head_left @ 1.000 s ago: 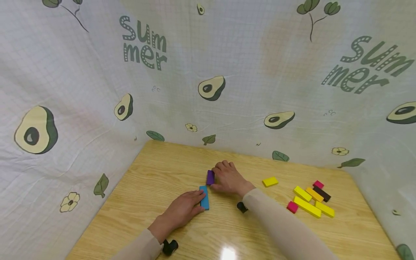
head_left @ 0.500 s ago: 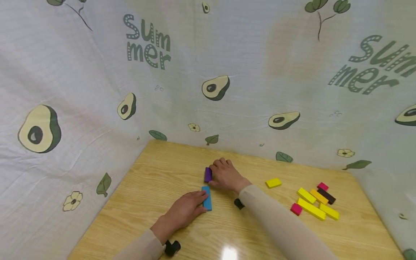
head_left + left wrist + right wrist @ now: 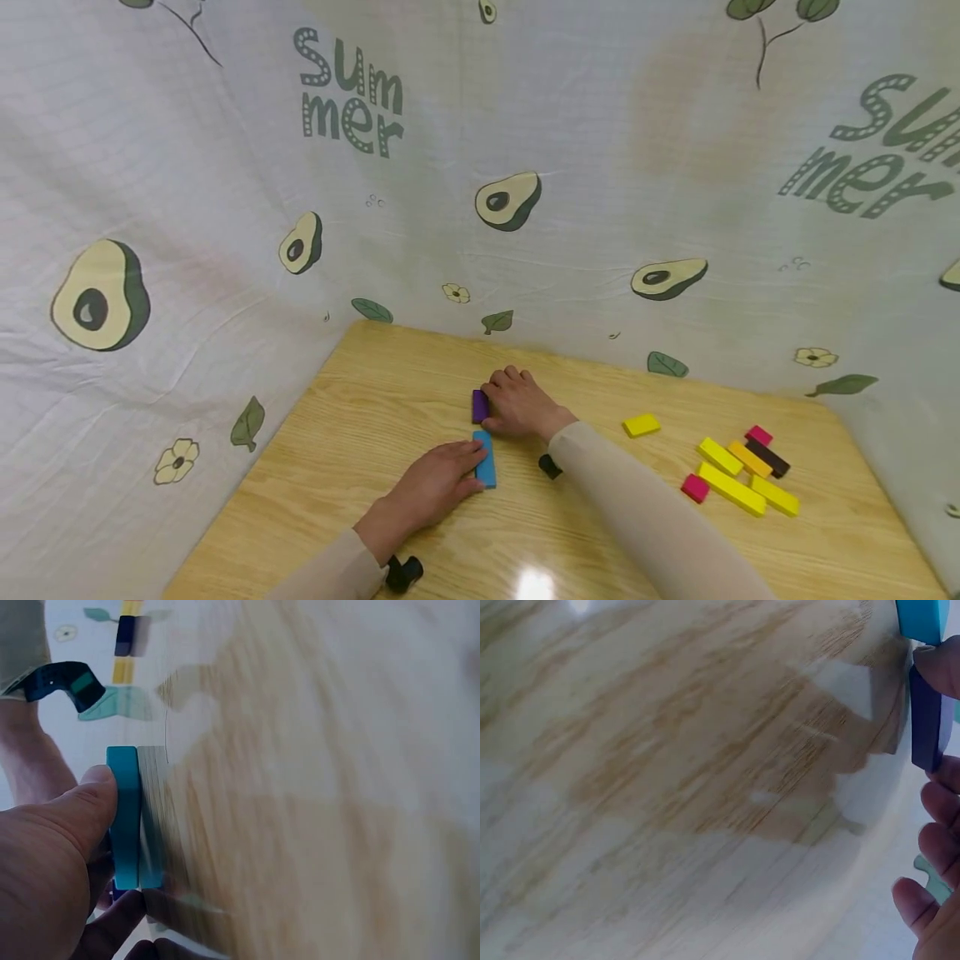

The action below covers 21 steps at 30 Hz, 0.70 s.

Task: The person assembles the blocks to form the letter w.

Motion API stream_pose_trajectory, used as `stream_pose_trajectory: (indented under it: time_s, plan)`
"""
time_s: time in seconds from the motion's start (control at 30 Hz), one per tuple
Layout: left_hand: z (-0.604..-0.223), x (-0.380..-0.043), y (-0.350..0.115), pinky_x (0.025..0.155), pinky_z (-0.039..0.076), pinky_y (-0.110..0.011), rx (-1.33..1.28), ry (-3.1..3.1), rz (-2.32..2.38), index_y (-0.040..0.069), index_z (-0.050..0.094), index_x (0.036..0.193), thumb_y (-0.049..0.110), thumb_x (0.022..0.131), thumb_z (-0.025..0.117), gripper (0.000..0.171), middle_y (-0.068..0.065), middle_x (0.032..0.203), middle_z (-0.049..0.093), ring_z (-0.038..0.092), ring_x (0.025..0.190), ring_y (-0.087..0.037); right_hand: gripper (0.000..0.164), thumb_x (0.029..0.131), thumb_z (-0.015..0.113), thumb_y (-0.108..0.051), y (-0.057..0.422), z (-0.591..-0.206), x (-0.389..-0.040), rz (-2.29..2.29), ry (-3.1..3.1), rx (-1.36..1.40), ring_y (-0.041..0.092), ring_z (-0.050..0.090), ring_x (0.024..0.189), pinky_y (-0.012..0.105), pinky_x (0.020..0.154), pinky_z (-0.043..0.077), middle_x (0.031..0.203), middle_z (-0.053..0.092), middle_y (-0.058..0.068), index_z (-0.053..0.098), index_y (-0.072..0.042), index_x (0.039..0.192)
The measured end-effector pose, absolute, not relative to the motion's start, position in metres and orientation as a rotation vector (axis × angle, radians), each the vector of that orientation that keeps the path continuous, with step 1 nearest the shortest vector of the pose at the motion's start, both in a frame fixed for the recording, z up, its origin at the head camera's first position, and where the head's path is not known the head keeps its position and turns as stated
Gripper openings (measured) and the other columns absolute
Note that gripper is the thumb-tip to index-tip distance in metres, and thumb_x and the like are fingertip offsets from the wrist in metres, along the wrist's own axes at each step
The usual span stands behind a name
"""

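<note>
Fingers of my left hand (image 3: pixel 438 482) are grasping the blue block (image 3: pixel 486 468), and those of my right hand (image 3: pixel 520 406) grasp the purple block (image 3: pixel 480 407). Both blocks lie on the worktop (image 3: pixel 360 392), closer to its left edge than its right, the purple one farther toward the far edge. From my head I see a narrow gap between their ends, and my left fingers cover part of the blue one's left side. The left wrist view gives me what that hides: the blue block at nearly full length, my thumb against it near one end and a finger at the other. The right wrist view catches only one end of the blue block, but it shows my right thumb at the purple block's near end, a finger at its far end and the other fingers bent beside it. Only from my head can I make out the whole group toward the right edge: two red blocks (image 3: pixel 695 488), a black block (image 3: pixel 767 457), an orange block (image 3: pixel 748 458) and three yellow blocks (image 3: pixel 731 489), with a lone yellow block (image 3: pixel 641 425) between them and my right hand
</note>
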<state>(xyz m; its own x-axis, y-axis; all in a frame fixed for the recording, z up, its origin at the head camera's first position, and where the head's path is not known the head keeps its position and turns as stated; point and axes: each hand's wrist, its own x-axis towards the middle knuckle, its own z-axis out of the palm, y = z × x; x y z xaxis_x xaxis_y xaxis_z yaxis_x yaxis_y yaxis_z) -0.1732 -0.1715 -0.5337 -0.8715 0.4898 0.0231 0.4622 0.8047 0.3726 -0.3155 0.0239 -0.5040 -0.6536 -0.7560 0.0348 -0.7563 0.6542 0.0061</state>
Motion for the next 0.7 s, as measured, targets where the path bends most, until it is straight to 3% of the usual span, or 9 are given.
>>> stream_pose_trajectory:
  time_s: [0.7]
  plan:
    - [-0.5365, -0.1732, -0.1726, 0.12, 0.044, -0.047, 0.777, 2.926, 0.568, 0.014, 0.052, 0.157, 0.039, 0.11, 0.057, 0.054, -0.005, 0.163, 0.05, 0.05, 0.148, -0.027, 0.054, 0.103, 0.064, -0.046, 0.0277, -0.509, -0.3175, 0.192, -2.905, 1.273, 0.029, 0.051, 0.124, 0.05, 0.108, 0.046, 0.137, 0.061, 0.009, 0.065, -0.008, 0.142]
